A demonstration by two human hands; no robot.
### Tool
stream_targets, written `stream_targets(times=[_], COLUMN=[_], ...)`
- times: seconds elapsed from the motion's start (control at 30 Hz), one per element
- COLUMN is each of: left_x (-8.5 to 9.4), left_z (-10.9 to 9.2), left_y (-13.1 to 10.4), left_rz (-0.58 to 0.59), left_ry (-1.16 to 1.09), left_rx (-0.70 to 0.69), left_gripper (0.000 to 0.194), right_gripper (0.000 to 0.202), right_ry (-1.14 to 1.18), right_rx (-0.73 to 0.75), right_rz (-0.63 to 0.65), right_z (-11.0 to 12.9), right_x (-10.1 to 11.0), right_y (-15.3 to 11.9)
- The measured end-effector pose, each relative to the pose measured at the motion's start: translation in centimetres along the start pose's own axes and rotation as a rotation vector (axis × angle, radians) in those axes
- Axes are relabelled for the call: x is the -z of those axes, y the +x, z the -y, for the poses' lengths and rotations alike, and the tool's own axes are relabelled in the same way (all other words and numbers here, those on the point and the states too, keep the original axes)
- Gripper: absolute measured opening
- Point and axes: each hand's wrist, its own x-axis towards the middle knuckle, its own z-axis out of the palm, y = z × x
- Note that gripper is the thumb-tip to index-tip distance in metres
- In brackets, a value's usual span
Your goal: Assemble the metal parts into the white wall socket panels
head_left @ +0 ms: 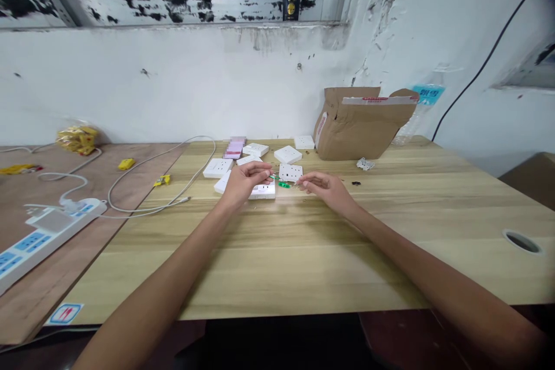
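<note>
My left hand is closed in a pinch above the white socket panels, with a small green piece at its fingertips. Just to the right a second bright green piece shows between my two hands; whether both belong to one tool is too small to tell. My right hand faces the left one, thumb and fingers pinched together on something too small to make out. Behind the fingertips lies a white socket plate with dark holes. Another white socket sits partly under my left hand.
Several white sockets lie around, near a purple box. A cardboard box and clear bottle stand back right. Left are a power strip, white cable and yellow pieces. A cable hole is at right.
</note>
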Motion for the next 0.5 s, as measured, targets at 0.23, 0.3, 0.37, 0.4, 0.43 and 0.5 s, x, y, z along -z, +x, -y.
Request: stream_targets(times=[0.23, 0.3, 0.37, 0.4, 0.43, 0.5], left_x=[-1.5, -1.9, -2.1, -2.2, -2.3, -2.4], left_z=[-0.7, -0.9, -1.2, -1.3, -1.3, -1.3], left_y=[-1.0, -1.4, -1.7, -1.8, -1.9, -2.1], left_rz=[0.118, 0.135, 0.135, 0.131, 0.128, 0.134], left_ry=[0.016, 0.030, 0.067, 0.096, 0.132, 0.217], left_rx=[-0.083, -0.108, -0.123, -0.126, -0.127, -0.131], left_gripper=[0.042, 0.038, 0.034, 0.033, 0.032, 0.033], right_gripper=[0.042, 0.035, 0.026, 0.023, 0.021, 0.022], right_ry=[-0.097, -0.085, -0.077, -0.079, -0.083, -0.102], right_rx=[0.211, 0.218, 0.225, 0.226, 0.227, 0.235], right_rz=[0.110, 0.071, 0.013, -0.009, -0.026, -0.054], right_z=[1.3, 1.7, 1.9, 2.0, 2.1, 2.2], right_x=[-2.2, -2.8, -3.1, -3.1, -3.0, -2.8], right_y=[-0.9, -1.1, -1.2, -1.3, -1.3, -1.4])
